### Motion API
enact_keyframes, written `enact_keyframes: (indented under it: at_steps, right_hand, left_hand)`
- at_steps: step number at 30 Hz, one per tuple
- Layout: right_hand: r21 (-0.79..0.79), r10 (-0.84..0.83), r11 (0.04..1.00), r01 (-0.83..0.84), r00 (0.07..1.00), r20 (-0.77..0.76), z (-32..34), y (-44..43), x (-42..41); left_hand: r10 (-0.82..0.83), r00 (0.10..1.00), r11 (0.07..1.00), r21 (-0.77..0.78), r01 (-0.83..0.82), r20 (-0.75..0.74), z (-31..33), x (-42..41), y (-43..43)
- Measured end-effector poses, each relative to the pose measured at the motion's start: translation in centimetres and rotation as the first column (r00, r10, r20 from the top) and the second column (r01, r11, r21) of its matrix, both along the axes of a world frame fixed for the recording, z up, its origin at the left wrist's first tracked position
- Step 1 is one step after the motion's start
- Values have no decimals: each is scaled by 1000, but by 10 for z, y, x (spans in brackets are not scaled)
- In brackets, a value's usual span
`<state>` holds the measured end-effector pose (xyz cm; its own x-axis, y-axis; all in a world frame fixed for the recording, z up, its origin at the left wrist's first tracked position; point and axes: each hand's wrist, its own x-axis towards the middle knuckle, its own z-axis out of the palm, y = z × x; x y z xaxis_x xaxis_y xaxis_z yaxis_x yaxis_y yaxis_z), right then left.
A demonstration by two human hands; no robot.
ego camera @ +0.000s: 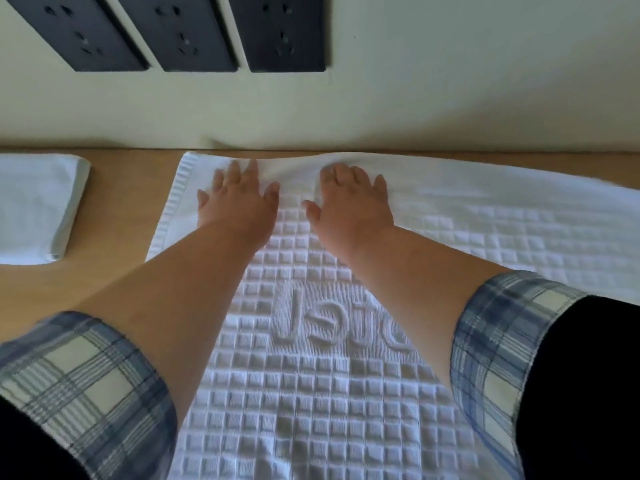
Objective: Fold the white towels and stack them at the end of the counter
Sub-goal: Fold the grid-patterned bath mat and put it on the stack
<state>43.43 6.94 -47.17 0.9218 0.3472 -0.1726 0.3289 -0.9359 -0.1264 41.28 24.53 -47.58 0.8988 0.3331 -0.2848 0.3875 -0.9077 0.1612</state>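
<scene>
A large white waffle-weave towel [485, 237] with raised lettering lies spread flat on the wooden counter [121, 209], reaching the wall at the back. My left hand [239, 199] lies flat with spread fingers on the towel near its far left corner. My right hand [349, 199] lies flat on the towel beside it, fingers pointing at the far edge. Both hands press the cloth and hold nothing. A folded white towel [34, 209] sits at the left end of the counter, apart from the spread one.
A pale wall [450, 81] rises straight behind the counter, carrying three dark socket plates [187, 32] at upper left. A strip of bare wood lies between the folded towel and the spread towel. Plaid sleeves frame the bottom of the view.
</scene>
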Motion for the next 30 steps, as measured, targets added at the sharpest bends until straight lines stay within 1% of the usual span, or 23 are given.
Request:
enact_keyframes:
  at_steps: [3,7,9,10,12,14,15,17,21,25,28,30]
  right_hand:
    - [-26,38,999,-40,997,-68,-11,5,8]
    - [5,67,998,-67,994,-88,-15,-2,9]
    - [42,77,996,-74,992,-99,-11,-7,7]
    - [77,69,995,-62,992,-102,-9,-12,3]
    - [159,16,987,-4,997,-76,-3,-28,-12]
    - [225,-76,971,85,996,-47,2,-50,-37]
    - [237,-129,962,137,990,-51,5,-65,-52]
    - [223,-213,947,232,971,-106,4,-91,-79]
    - [120,-407,894,431,896,-179,12,-166,-114]
    - [38,-496,859,510,849,-180,26,-231,-130]
    - [15,-550,826,563,811,-199,31,-275,-116]
    - [28,-560,816,578,801,-210,29,-301,-95]
  left_hand:
    - [-12,1000,999,37,13,-29,-9,5,9]
    - [-40,998,996,71,44,-53,-8,10,15]
    - [-27,998,996,80,31,-53,-8,7,14]
    - [-11,1000,997,80,12,-20,-6,3,11]
    - [-19,992,998,64,11,123,-2,-9,-3]
    - [-133,962,991,33,129,239,4,-29,-28]
    - [-211,943,977,15,214,258,7,-41,-46]
    - [-319,920,944,-11,330,226,8,-69,-74]
    - [-486,866,859,-119,498,119,15,-112,-130]
    - [-646,762,754,-114,647,48,34,-127,-183]
    - [-731,681,674,-120,729,34,44,-118,-223]
    - [-760,650,645,-110,757,19,43,-104,-250]
